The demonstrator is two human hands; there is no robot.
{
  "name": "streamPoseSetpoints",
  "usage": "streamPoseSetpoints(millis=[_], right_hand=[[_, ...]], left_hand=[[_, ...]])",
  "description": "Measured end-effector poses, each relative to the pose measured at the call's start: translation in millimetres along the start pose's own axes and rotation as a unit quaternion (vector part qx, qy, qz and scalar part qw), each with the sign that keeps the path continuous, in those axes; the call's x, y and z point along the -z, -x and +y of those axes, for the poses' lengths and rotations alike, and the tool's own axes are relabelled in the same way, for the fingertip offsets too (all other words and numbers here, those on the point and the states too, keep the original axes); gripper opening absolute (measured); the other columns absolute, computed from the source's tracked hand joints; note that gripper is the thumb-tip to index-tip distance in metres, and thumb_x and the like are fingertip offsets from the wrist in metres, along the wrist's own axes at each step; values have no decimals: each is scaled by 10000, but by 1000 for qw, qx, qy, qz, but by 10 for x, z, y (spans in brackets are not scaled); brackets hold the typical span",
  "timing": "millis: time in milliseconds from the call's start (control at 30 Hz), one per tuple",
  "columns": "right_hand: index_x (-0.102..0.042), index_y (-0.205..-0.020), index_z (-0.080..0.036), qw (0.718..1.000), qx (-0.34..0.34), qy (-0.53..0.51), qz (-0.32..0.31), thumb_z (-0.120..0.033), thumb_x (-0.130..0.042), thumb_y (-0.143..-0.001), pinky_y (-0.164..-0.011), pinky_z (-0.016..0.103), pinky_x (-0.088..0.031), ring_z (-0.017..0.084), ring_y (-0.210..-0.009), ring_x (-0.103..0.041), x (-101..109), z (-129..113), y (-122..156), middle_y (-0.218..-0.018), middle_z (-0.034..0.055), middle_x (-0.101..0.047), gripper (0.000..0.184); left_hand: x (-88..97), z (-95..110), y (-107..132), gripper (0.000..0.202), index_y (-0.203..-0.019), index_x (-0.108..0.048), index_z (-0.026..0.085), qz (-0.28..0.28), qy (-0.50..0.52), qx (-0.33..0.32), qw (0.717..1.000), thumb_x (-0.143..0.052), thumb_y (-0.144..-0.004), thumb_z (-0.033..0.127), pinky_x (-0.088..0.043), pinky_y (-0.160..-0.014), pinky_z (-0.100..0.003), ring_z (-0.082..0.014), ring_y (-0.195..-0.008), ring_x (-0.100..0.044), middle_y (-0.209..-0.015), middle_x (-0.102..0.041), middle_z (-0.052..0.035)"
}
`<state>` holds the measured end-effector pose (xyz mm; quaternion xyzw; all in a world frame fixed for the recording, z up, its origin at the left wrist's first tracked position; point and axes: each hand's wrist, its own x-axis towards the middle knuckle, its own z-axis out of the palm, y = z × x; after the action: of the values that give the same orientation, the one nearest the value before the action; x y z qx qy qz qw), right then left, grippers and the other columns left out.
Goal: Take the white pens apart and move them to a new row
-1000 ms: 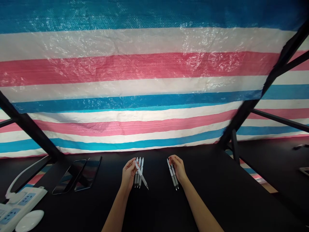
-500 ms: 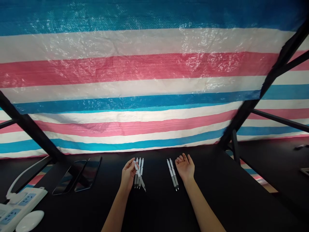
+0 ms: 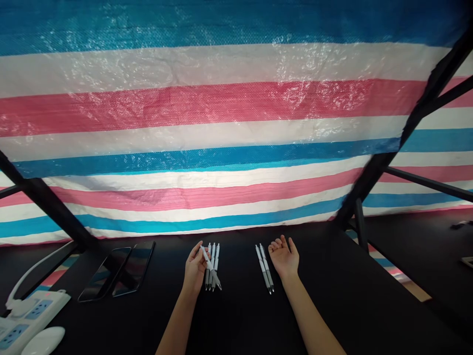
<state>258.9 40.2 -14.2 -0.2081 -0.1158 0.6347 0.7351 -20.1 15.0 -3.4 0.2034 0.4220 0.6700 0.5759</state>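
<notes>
Between the thumb and fingers of my left hand (image 3: 194, 266) is a white pen (image 3: 210, 265) with a grey grip, slanting down to the right. It crosses in front of a row of 3 similar pens (image 3: 216, 259) lying side by side on the black table (image 3: 236, 320). My right hand (image 3: 284, 255) rests palm up with its fingers loosely curled and apart, holding nothing. Just left of it lie two more white pens (image 3: 263, 268) with grey grips, close together, tips toward me.
Two dark phone-like slabs (image 3: 105, 273) lie at the left. Nearer, at the left edge, are a white power strip (image 3: 35, 310) with a plug and a white mouse-like object (image 3: 44, 341). A striped tarp (image 3: 229, 197) hangs behind, between black frame bars (image 3: 369, 182).
My left hand has shifted slightly left with the pen, whose top end has moved left. My right hand stays in nearly the same place, palm up.
</notes>
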Motion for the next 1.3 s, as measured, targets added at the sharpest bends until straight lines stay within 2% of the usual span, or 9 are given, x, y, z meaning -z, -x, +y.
streamPoseSetpoints(millis=[167,333,467,833,967,1133,1300], right_hand=[[-573,-794,-229,1000,-1,-12,16,-355,-575,-760,-517,282,-441,116,-539,-476,-14,1,9,-626,-38,-457,130],[-570,-818,-223,999,-21,-34,-10,-340,-601,-752,-545,266,-450,100,-557,-493,3,0,11,-643,-46,-472,137],[-574,-819,-222,998,-29,-48,-7,-332,-590,-758,-548,260,-447,95,-557,-493,12,1,4,-641,-47,-476,127],[-571,-808,-226,999,-23,-26,-7,-341,-596,-737,-545,267,-443,101,-550,-488,32,6,-19,-636,-48,-468,137],[-574,-801,-227,1000,-15,-8,-8,-346,-586,-746,-544,278,-446,108,-552,-491,29,3,-20,-634,-45,-468,132],[-578,-801,-219,999,-28,-39,1,-327,-593,-743,-542,268,-446,99,-550,-491,36,4,-24,-634,-47,-479,124],[-580,-814,-216,998,-41,-56,-1,-320,-606,-741,-553,264,-449,96,-559,-500,46,7,-33,-632,-50,-491,130]], left_hand=[[-23,18,13,368,-962,-639,170,-2,-1,10,1000,-758,-622,240,-503,-570,-219,-114,-610,-626,-712,-659,-15],[-61,56,50,407,-924,-651,159,5,14,26,1000,-802,-554,230,-488,-530,-201,-107,-577,-613,-678,-663,-17],[-66,63,62,397,-883,-663,153,4,20,24,999,-816,-527,240,-483,-520,-198,-103,-562,-604,-655,-664,-16],[-39,27,33,374,-820,-676,137,-5,20,22,1000,-826,-496,250,-481,-524,-210,-101,-546,-592,-656,-660,-19],[-45,40,55,365,-876,-677,146,-9,20,18,1000,-805,-549,247,-475,-525,-199,-92,-556,-585,-682,-655,-17],[-59,53,80,474,-1106,-613,205,-20,32,11,999,-741,-650,203,-477,-538,-203,-72,-536,-559,-744,-659,-17],[-45,50,71,339,-1009,-662,164,-31,30,3,999,-717,-676,200,-457,-521,-183,-61,-528,-538,-723,-639,-12]])
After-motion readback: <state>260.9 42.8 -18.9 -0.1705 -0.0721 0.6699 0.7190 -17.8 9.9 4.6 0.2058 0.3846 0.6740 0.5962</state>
